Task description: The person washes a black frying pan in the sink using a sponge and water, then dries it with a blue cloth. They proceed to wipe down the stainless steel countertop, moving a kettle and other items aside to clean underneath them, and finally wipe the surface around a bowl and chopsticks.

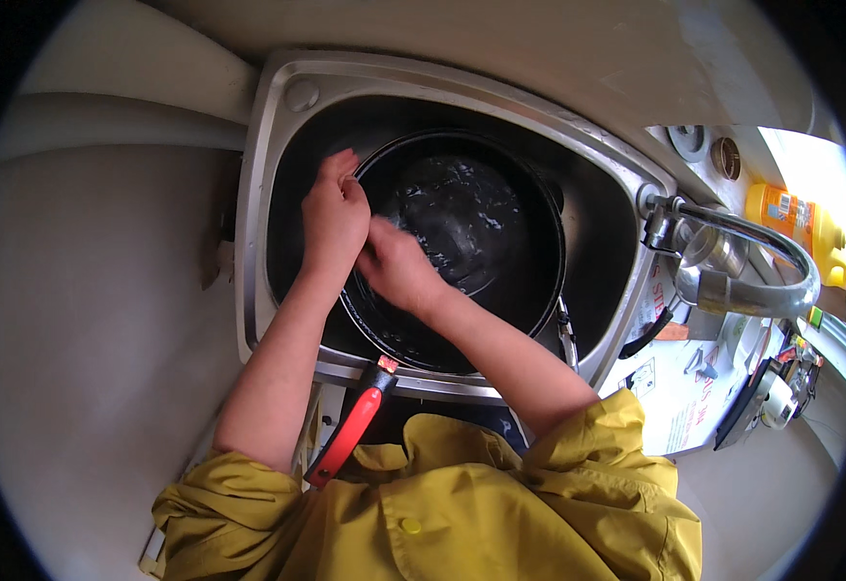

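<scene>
A black frying pan [481,305] sits in the stainless steel sink [248,240], with water and traces of suds over its dark inner base. Its red and black handle [350,436] reaches over the sink's front rim towards my yellow jacket. At the pan's left rim, my left hand [337,214] is bent around the edge and grips it. My right hand [402,265] is inside the pan, close against the left wall and crossing by my left wrist. Its fingertips are hidden, so whether it holds a cloth or sponge cannot be told.
A chrome faucet [749,232] curves out at the sink's right side. Beyond it stand a glass jar [713,250] and a yellow plastic jug [793,218]. A cleaver-like knife with a black handle [648,334] lies on the printed white sheet [673,399]. A wall rises behind the sink.
</scene>
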Motion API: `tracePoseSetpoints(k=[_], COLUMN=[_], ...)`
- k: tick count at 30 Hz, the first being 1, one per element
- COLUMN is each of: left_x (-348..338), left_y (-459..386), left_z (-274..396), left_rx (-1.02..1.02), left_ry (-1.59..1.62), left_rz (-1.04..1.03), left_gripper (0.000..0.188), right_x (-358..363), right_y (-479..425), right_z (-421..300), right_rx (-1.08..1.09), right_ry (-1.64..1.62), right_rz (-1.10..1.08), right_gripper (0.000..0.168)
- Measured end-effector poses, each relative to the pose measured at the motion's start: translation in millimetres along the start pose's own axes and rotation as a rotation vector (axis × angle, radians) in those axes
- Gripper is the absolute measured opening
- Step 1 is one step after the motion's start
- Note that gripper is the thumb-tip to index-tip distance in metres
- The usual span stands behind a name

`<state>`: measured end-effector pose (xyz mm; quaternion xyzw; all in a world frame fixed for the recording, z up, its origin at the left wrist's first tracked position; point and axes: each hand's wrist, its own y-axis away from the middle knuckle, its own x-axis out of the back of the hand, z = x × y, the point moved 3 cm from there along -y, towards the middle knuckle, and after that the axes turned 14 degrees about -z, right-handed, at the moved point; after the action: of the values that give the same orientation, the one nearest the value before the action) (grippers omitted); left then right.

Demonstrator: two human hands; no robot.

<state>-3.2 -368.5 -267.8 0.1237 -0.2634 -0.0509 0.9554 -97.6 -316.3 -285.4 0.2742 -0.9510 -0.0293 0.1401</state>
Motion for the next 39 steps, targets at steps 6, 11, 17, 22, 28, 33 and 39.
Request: tracePoseSetpoints(k=[6, 11, 17, 22, 28, 33, 39], left_x=[-1, 0, -4, -5, -7, -9, -9], left_y=[2, 4, 1, 3, 3, 0, -1], left_z=[-1, 9, 8, 9, 4, -1, -3], left_rx=[-0.024, -0.050, -0.084, -0.131, -0.132, -0.167, -0.107], left_ry=[-0.070, -0.079, -0.196, -0.395, -0.376, -0.375, -0.301], left_rz=[-0.023, -0.029, -0.046, -0.041, -0.009, 0.017, -0.013], left_gripper=[0.027, 0.028, 0.030, 0.032, 0.027, 0.026, 0.025], right_x=[20, 64, 83, 105, 45, -9, -11], right_y=[66, 60, 7, 52, 115, 78, 75], right_z=[28, 76, 78, 90, 54, 18, 7], right_rx=[-0.261, -0.330, -0.011, -0.269, -0.478, -0.248, -0.303], right_ry=[0.439, 0.704, 0.907, 0.960, 0.578, -0.163, -0.671], right_rz=[-0.502, -0.118, -0.109, -0.179, -0.408, -0.299, -0.388], right_gripper=[0.024, 0.025, 0.029, 0.024, 0.020, 0.017, 0.010])
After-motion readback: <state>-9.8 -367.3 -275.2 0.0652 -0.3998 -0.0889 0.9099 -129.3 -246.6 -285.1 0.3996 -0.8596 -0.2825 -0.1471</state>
